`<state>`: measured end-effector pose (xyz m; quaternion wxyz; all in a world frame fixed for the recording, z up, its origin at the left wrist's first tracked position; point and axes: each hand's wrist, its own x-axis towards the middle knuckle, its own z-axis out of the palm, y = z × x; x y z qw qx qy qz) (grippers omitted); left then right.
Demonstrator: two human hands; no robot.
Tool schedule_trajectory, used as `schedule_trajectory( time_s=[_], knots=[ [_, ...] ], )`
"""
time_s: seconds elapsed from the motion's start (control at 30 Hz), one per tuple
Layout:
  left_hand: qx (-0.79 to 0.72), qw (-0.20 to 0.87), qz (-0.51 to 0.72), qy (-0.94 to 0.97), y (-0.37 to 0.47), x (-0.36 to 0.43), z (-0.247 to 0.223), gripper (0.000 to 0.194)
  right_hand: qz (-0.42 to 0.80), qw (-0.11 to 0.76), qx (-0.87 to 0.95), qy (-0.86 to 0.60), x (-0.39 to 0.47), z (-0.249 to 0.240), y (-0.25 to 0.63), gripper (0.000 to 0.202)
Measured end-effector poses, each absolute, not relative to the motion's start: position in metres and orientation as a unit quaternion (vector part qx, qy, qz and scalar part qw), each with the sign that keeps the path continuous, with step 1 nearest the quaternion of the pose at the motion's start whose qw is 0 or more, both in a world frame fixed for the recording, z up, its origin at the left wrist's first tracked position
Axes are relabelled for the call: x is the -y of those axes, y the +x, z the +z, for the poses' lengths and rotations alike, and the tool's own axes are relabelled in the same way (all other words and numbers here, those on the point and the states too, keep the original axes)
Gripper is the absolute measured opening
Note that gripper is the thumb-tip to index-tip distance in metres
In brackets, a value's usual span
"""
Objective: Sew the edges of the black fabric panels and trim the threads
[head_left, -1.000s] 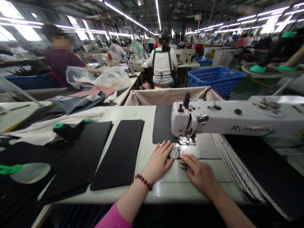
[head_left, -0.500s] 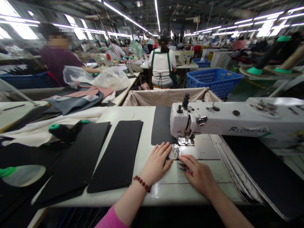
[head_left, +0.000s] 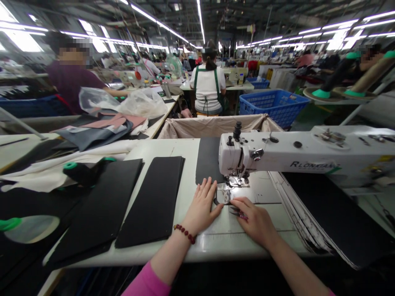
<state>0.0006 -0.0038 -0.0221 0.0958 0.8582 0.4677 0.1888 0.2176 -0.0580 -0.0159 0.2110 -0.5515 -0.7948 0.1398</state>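
My left hand (head_left: 202, 207) lies flat on the machine table, fingers stretched out and spread. Its fingertips reach the near edge of a dark fabric panel (head_left: 207, 160), which runs beside and partly behind the head of the white sewing machine (head_left: 236, 154). In my right hand (head_left: 254, 220) a pair of thread snips (head_left: 239, 213) is tucked, blades pointing left. The thumb is hidden, and the index fingertip rests by the shiny metal binding guide (head_left: 224, 193) in front of the presser foot (head_left: 239, 181). A short dark edge shows between the guide and my left thumb.
Two stacks of black panels (head_left: 151, 201) (head_left: 101, 205) lie at left, near a black thread cone (head_left: 80, 172). More layered panels (head_left: 333, 213) sit under the machine arm at right. Behind the table are a cloth-lined bin (head_left: 212, 125), a blue basket (head_left: 273, 105) and seated people.
The view has shifted slightly, so the machine appears a little further left and higher. Both hands keep nearly the same places, and the snips stay in the right hand.
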Motion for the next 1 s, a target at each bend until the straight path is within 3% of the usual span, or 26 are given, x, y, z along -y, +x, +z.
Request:
schedule_trajectory(
  time_s=[0.1,0.27,0.43,0.7,0.9,1.0],
  knots=[
    [-0.478,0.09,0.199,0.851,0.002,0.004,-0.02,0.072,0.139,0.218,0.794,-0.55,0.058,-0.017,0.218,0.048],
    [-0.504,0.075,0.247,0.824,0.003,0.011,-0.01,0.044,0.139,0.244,0.79,-0.545,0.059,-0.019,0.219,0.043],
    [-0.491,0.041,0.215,0.843,0.003,0.014,-0.016,0.078,0.147,0.283,0.78,-0.538,0.06,-0.02,0.221,0.034],
    [-0.443,0.036,0.128,0.887,0.005,0.078,-0.007,0.084,0.153,0.344,0.773,-0.51,0.064,-0.02,0.226,0.033],
    [-0.44,-0.005,0.071,0.895,0.003,0.165,-0.009,0.053,0.151,0.382,0.783,-0.467,0.072,-0.017,0.232,0.031],
    [-0.366,0.01,0.087,0.927,-0.005,0.186,0.02,0.04,0.149,0.375,0.793,-0.457,0.083,-0.014,0.23,0.036]
  ],
)
